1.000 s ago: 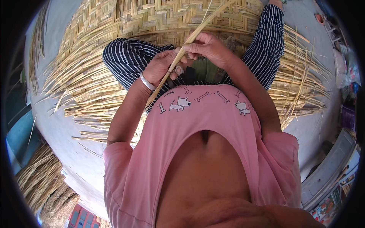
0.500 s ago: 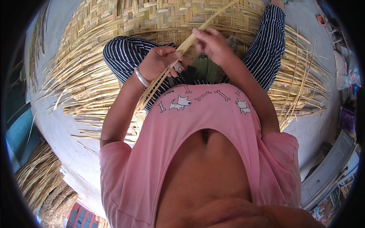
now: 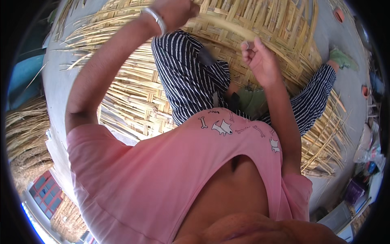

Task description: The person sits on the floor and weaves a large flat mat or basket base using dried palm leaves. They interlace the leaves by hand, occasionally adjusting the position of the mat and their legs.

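Observation:
My left hand [image 3: 176, 12], wearing a silver bangle, is raised at the top edge with its fingers closed on a flat, pale reed strip [image 3: 227, 25]. Motion smears the strip, which slants from that fist down toward my right hand [image 3: 262, 63]. The right hand is held up above my lap, palm partly showing, thumb apart from the half-curled, ringed fingers. The strip passes close by its fingertips; whether they touch cannot be made out. Below both hands spreads a large woven reed mat [image 3: 280, 24], its loose strip ends fanning out at the sides.
My striped trouser legs [image 3: 191, 77] lie across the mat, with a green shoe [image 3: 343, 60] at the right. Bundled dry stalks [image 3: 26, 126] are at the left beside a blue object [image 3: 26, 81]. Orange pots [image 3: 338, 15] and assorted household things stand along the right side.
My left hand has swung up and away from my lap with the strip. The right hand has moved rightward, its fingers loosened from their pinch. My body and the view have turned.

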{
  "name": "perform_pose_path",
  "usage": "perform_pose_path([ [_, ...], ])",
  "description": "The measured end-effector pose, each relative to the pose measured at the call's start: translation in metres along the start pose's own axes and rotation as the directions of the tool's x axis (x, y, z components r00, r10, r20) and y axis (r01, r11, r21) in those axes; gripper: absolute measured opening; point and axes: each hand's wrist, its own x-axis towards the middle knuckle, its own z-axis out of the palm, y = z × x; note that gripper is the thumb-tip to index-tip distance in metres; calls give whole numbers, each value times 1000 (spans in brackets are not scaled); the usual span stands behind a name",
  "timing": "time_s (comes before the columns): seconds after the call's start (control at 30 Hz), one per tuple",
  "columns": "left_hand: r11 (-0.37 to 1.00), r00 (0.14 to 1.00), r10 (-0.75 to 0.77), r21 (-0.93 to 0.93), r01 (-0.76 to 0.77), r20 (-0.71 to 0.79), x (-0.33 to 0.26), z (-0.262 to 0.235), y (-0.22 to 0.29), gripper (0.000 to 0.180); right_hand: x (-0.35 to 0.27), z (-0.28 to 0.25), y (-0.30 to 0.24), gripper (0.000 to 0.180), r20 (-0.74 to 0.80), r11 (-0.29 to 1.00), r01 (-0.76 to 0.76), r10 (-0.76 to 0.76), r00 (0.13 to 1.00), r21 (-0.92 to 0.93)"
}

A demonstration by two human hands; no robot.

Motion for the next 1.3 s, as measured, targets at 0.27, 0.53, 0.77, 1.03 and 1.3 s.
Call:
perform_pose_path([
  [0.27,864,688,229,470,182,-688,70,-66,-43,8,99,13,-33,40,131,961,123,-160,978,249],
  [0.53,863,643,-484,-206,460,-594,128,95,-87,13,104,-37,-8,47,-194,995,-97,93,977,-10],
  [0.77,366,372,-917,-670,646,-143,134,175,-104,25,138,-37,4,40,-218,934,-319,281,934,-162],
  [1.03,315,451,-892,-707,633,7,160,228,-162,31,239,20,2,41,-166,795,-335,291,942,-505],
  [1.3,242,370,-926,-868,434,-74,171,221,-172,24,347,45,21,50,-157,649,-251,200,967,-718],
])
